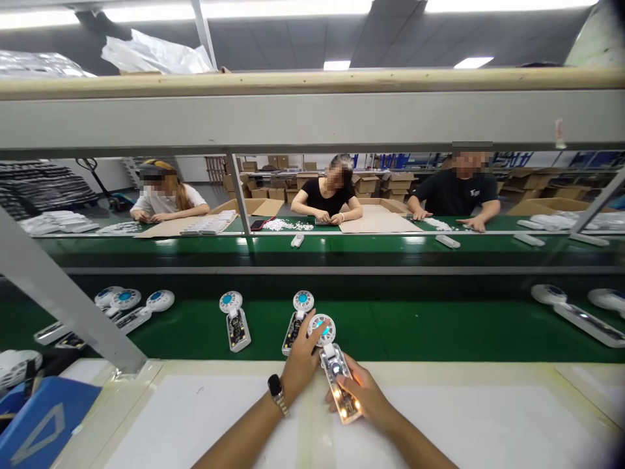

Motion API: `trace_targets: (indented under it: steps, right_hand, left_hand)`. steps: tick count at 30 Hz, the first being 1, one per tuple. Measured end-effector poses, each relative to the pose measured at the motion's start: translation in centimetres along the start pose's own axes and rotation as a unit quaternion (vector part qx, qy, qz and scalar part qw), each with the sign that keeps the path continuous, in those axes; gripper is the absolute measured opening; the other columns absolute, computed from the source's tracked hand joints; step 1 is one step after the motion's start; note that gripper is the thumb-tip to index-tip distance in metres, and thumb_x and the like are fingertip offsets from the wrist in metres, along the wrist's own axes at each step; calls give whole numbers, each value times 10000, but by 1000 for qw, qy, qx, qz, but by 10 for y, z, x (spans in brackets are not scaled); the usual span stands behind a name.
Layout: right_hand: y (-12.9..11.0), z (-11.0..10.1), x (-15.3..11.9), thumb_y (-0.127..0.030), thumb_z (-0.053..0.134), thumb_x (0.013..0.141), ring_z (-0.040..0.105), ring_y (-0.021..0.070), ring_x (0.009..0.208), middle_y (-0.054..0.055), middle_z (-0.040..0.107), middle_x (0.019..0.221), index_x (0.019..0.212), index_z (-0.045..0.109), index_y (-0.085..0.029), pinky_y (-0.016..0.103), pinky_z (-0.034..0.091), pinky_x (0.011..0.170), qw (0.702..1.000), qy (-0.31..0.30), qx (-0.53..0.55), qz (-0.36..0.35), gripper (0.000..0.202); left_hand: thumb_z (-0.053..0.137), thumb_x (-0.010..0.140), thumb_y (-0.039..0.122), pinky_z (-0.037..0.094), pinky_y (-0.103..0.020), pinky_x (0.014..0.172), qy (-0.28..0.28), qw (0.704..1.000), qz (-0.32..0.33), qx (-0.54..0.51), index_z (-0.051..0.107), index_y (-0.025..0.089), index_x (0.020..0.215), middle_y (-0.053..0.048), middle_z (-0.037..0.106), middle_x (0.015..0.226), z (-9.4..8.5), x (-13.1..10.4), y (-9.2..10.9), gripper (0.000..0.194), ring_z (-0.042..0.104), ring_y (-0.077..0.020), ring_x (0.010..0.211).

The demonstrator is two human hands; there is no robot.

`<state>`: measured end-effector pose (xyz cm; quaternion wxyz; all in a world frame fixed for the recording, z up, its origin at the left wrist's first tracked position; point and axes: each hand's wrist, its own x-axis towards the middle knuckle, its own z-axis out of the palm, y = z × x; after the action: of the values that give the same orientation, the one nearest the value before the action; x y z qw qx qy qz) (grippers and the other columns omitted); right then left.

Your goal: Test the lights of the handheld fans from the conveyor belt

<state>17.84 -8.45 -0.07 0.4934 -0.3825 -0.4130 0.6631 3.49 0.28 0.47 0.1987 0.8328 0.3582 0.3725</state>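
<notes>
Both of my hands are on one white handheld fan (330, 358), above the front edge of the green belt. Its round slotted head has a glowing blue centre. The handle lacks a cover, so the inner parts show, with warm yellow lights lit at the lower end. My left hand (303, 355) is closed around the head, fingers lying over its face. Wrapped around the handle from the right, my right hand (367, 395) has its thumb on the exposed inside. Just behind my left hand lies a second fan (303, 301), partly hidden by it.
More open-handled fans, such as one fan (235, 322), lie along the green belt (415, 332). White sheets (205, 417) cover the near table. A slanted metal post (73, 299) and blue bin (46, 417) stand left. Three co-workers sit across, behind a metal beam (312, 120).
</notes>
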Motion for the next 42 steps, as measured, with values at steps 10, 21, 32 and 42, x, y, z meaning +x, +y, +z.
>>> trace_targets:
  steps: [10,21,32,42]
  right_hand:
    - [-6,4,-3,-561,614,686,614,206,620,36,614,736,1206,433,-218,372,492,588,1000,-3,-9,-6,649]
    - [-6,2,-4,-528,604,726,633,196,607,30,642,732,1362,239,-231,362,500,596,1000,1,-11,-4,791]
    - [-12,0,-7,-444,663,716,635,211,738,85,635,939,1310,347,-249,355,484,647,997,-68,23,-28,700]
    - [-10,-1,-8,-429,673,711,633,215,769,92,599,1031,1297,366,-266,359,491,658,997,-63,34,-25,681]
  left_hand:
    - [441,801,57,316,-396,1045,-1,1000,-7,5,390,326,1274,-26,218,1443,-5,2,9,547,311,-232,1277]
    - [435,799,68,338,-402,1031,-3,999,-14,-39,421,319,1248,-30,205,1437,-2,2,4,515,340,-229,1255]
    - [445,784,62,324,-395,1036,-14,998,-35,-58,421,335,1244,-19,219,1431,-5,2,6,535,345,-218,1253]
    - [441,799,80,318,-372,1039,-11,998,-32,-52,403,336,1263,-17,232,1425,-3,2,3,531,326,-213,1266]
